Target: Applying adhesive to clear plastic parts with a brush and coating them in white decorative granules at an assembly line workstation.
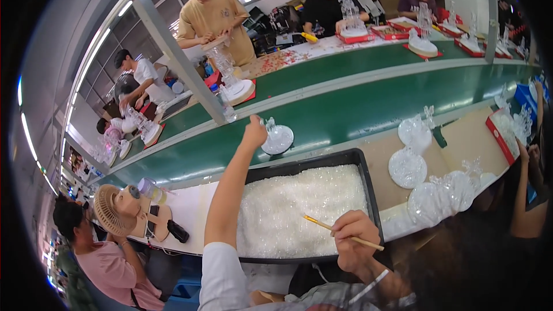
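Note:
My left hand (255,133) reaches far out over the green belt, fingers closed at the edge of a round glittery white base with a small clear figure on it (278,140). The exact grip is partly hidden behind the hand. In my right hand (355,241) is a thin paintbrush (318,223), pinched like a pen, its bristle end pointing left. Both the brush and that hand hover above a black tray (372,198) filled with sparkling white granules (302,207).
Several round clear pieces (408,168) lie on the right of the bench beside a red box (502,138). A beige fan (113,210) and a lidded jar (151,190) stand left. Co-workers sit and stand across the green belt (345,112); a metal post (173,46) rises there.

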`<state>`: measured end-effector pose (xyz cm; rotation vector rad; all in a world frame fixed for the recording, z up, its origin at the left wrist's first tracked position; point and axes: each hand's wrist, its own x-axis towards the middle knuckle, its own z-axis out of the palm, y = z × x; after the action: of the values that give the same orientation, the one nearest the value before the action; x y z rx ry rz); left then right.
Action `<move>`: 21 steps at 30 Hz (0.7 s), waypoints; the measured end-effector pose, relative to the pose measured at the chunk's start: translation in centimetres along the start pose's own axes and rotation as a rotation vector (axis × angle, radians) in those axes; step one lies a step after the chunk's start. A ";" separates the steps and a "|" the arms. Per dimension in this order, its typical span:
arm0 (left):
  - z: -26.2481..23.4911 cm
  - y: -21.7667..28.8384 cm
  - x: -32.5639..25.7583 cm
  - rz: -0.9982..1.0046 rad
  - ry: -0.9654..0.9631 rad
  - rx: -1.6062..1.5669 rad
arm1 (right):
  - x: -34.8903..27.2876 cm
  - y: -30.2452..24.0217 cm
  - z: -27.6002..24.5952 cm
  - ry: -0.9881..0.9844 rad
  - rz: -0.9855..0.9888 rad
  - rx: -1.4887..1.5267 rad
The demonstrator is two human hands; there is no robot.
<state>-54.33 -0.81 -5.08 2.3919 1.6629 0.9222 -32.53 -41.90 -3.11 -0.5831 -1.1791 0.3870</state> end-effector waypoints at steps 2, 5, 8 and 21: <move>0.8 0.5 -0.6 -0.082 -0.040 -0.009 | 0.4 -0.4 -0.5 -0.074 0.026 -0.154; -0.7 6.4 -3.1 -0.079 0.046 -0.075 | 1.5 -1.3 -1.7 -0.190 0.064 -0.251; -5.2 7.9 -6.8 0.313 0.248 -0.028 | 3.1 -1.9 -2.0 -0.402 0.057 -0.366; -9.0 20.9 -23.6 1.672 0.251 -0.216 | 2.9 0.0 -2.0 -0.795 0.261 -0.482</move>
<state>-47.16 -32.30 0.48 3.1299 -0.8674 1.3135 -29.71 -40.73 -1.45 -1.0607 -1.9950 0.5892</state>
